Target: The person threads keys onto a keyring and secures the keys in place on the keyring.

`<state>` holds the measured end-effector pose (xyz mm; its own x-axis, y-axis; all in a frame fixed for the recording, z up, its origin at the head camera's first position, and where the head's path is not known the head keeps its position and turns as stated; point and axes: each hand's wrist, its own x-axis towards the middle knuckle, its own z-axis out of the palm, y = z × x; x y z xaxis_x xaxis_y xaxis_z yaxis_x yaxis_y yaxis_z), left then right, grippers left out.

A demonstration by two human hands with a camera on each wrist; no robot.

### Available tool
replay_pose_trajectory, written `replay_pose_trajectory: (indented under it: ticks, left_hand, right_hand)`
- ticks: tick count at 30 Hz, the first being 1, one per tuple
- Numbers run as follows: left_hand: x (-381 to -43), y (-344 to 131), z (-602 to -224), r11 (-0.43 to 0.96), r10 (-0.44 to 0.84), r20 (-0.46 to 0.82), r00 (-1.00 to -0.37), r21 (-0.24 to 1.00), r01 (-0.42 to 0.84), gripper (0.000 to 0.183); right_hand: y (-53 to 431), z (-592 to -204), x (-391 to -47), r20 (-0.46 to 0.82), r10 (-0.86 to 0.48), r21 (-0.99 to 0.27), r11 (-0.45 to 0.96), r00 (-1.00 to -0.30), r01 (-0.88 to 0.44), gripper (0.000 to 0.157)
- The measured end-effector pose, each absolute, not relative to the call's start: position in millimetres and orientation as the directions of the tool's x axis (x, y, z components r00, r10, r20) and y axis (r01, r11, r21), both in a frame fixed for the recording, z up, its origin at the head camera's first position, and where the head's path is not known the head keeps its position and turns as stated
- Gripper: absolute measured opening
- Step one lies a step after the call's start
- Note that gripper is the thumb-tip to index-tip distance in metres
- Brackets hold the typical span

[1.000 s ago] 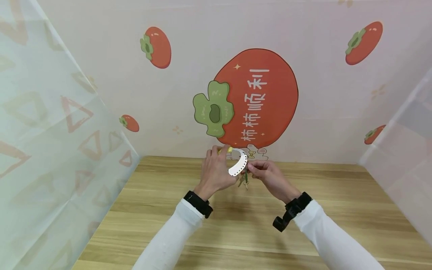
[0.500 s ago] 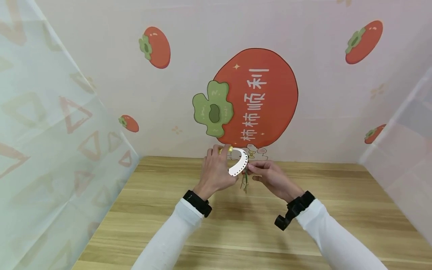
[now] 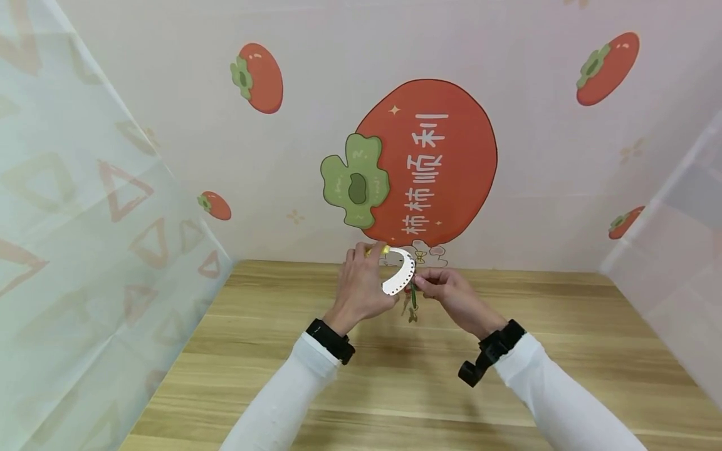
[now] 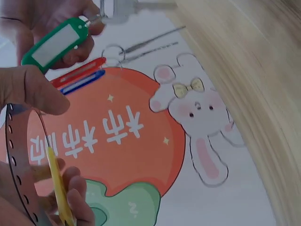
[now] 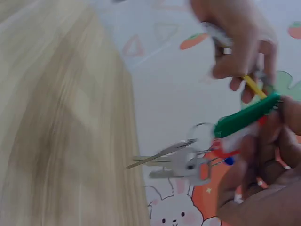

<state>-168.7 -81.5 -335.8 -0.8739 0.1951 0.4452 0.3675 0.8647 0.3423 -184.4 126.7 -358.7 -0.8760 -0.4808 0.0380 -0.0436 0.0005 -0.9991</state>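
Both hands meet above the far side of the wooden table. My left hand grips a white curved strip with a row of holes, and a yellow tag shows at its fingertips. In the left wrist view the strip and the yellow tag lie against the fingers. My right hand pinches a green key tag. Below it are a red tag and a blue tag. Metal keys dangle from the same rings, and the bunch hangs between the hands.
A backdrop with a big red persimmon print stands right behind the hands. Translucent panels close off the left and right sides. A black clip-like mount sits on the right wrist.
The dangling keys have swung slightly to the right under the right hand. Both hands stay almost where they were, holding the same things.
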Motion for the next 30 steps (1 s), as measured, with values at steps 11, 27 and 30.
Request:
replay_pose_trajectory:
  ticks: [11,27,30]
  left_hand:
    - [-169.9,-83.5,-337.9,0.874,0.209,0.473,-0.856,0.303,0.381,0.089]
    - [-170.2,-82.2,-333.7,0.889,0.153,0.44,-0.885,0.329,0.318,0.09]
    - [-170.0,-82.6,-333.7,0.886,0.15,0.439,-0.886,0.337,0.317,0.089]
  right_hand:
    - [128.5,-349.0,-188.1,-0.049,-0.55,-0.997,-0.028,-0.834,0.077,0.025]
    - [107.3,-361.0,-171.4,0.303,-0.281,-0.901,0.226,-0.911,-0.37,0.028]
    - [107.0,-361.1,-170.4,0.335,-0.291,-0.884,0.234,-0.896,-0.406,0.023]
